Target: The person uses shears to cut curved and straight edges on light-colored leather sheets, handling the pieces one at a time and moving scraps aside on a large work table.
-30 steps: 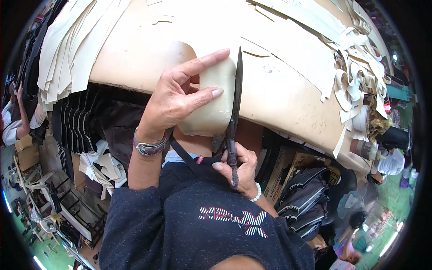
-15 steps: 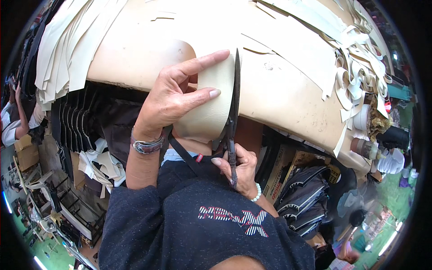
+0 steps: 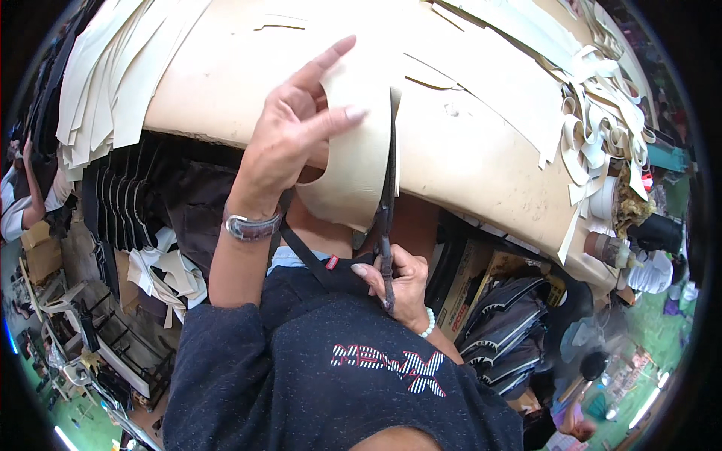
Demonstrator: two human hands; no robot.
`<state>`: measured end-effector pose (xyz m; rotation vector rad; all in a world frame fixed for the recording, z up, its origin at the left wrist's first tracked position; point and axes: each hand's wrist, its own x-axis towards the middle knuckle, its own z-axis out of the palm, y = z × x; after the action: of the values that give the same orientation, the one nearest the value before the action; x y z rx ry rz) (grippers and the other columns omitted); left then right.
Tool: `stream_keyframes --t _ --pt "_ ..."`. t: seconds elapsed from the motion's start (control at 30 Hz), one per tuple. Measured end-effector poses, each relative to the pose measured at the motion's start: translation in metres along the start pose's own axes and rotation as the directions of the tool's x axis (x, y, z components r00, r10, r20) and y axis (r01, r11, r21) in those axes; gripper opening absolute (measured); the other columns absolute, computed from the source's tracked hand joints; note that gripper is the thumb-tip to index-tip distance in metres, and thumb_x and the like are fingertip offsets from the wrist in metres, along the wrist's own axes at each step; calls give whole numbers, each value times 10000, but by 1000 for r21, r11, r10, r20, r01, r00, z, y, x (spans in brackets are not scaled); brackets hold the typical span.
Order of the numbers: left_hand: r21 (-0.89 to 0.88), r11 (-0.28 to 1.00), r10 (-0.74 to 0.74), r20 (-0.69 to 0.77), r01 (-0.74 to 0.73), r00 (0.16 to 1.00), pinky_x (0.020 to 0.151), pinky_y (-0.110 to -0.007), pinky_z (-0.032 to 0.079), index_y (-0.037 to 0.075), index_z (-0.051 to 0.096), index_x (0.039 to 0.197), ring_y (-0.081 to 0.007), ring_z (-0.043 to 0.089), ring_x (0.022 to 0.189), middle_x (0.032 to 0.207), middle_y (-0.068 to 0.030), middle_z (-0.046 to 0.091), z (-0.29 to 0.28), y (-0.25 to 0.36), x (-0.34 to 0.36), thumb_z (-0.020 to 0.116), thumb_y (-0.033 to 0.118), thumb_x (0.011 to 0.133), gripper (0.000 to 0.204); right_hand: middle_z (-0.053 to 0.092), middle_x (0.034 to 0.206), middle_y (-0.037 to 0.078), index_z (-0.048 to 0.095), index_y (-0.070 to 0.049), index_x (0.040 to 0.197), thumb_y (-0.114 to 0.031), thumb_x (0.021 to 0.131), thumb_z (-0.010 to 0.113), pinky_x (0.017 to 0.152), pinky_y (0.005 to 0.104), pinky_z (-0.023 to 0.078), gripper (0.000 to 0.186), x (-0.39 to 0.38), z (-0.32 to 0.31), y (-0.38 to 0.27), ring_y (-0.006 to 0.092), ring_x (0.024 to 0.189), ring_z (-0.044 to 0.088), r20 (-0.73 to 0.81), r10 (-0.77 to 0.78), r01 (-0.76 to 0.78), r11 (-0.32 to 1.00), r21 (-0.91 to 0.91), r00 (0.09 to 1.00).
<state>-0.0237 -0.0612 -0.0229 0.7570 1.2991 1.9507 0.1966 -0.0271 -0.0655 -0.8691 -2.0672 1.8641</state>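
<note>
A cream leather-like sheet [image 3: 350,169] curves in front of me at the table's edge. My left hand [image 3: 289,131] holds it, thumb lying over its face and index finger stretched out past its upper edge; the other fingers are partly hidden. My right hand [image 3: 404,282] is wrapped round the handles of long dark scissors [image 3: 387,203], held upright near my body. Their blades run along the sheet's right edge, and a narrow cream margin shows just right of them. The fingers inside the handles are partly hidden.
The tan work table [image 3: 481,143] spans the far side. Long cream strips [image 3: 105,83] hang at its left, and curled offcuts [image 3: 590,120] are heaped at its right. Dark stacked pieces [image 3: 120,203] and cream scraps [image 3: 169,274] sit below left. Dark bags [image 3: 511,323] lie below right.
My left hand has shifted slightly left, its index finger raised farther up. The sheet has tilted and moved a little left. The scissors and right hand stay nearly in place.
</note>
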Motion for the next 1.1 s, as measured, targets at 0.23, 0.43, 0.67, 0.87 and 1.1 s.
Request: stream_keyframes --t 0.23,0.43,0.67,0.87,1.1 --pt "96 988 128 -47 -123 991 736 -203 464 19 385 1276 -88 560 835 996 -84 587 9 -4 0 585 -76 747 573 442 463 -14 476 -42 571 -225 642 774 380 210 281 357 4 0 -6 36 411 390 15 -28 28 999 35 999" --pt "136 984 121 -50 -114 991 727 -194 472 27 383 1279 -88 560 849 998 -85 585 18 -1 -17 568 -89 755 568 456 481 -2 496 -25 605 -238 643 770 404 208 312 349 14 -3 -20 46 436 416 33 -94 93 995 32 995" --pt "133 987 101 -63 -92 993 741 -220 497 23 388 1271 -106 559 887 1068 -99 554 20 -1 -21 566 -92 752 561 460 487 1 499 -14 612 -233 655 763 411 213 326 345 15 -2 -23 50 448 425 39 -45 43 999 30 998" --pt "148 985 96 -52 -87 994 736 -228 507 22 393 1267 -116 561 908 1098 -107 542 19 -1 -21 567 -90 749 558 511 468 0 524 -21 646 -179 700 712 386 189 350 251 13 -2 -14 56 407 492 40 -73 74 997 -28 997" --pt "163 984 80 -42 -72 996 738 -225 506 21 400 1262 -114 565 897 1128 -113 526 17 -3 -22 574 -87 744 557 519 467 2 521 -22 629 -124 710 706 370 187 359 226 13 0 -11 58 397 499 37 -57 57 998 -1 998"
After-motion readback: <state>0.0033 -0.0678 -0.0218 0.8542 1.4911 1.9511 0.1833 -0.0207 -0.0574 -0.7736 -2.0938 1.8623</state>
